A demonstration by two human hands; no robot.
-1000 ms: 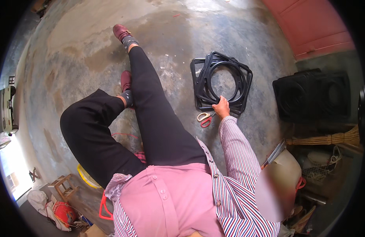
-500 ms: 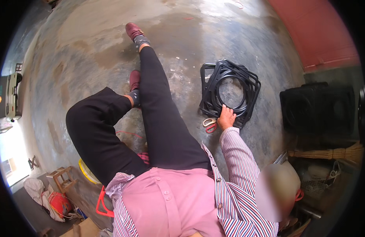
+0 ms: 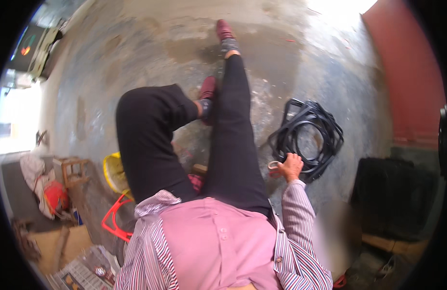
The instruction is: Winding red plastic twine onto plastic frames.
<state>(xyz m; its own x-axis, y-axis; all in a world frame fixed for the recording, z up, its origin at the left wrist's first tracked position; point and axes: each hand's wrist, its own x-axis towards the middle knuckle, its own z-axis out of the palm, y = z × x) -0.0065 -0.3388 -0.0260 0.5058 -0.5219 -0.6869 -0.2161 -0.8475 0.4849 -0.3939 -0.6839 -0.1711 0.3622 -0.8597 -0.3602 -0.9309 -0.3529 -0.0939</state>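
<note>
My right hand reaches down to the floor on my right, at the near left edge of a loose stack of black square frames with round openings. Its thumb sticks out from the fingers, and I see nothing held. Close by the thumb lies a pair of scissors with red and pale handles, partly hidden by the hand. Whether the fingers touch the frames or the scissors, I cannot tell. My left hand is out of view; only the striped left sleeve shows.
My legs stretch across the floor. To my left are a yellow-rimmed bucket, a red plastic handle, a small wooden stool and newspaper. A large black boxy object stands at right, below a red wall.
The view has turned, so the frames and floor appear farther right and lower. My right hand has shifted left along the frames' near edge, its thumb now beside the scissors.
</note>
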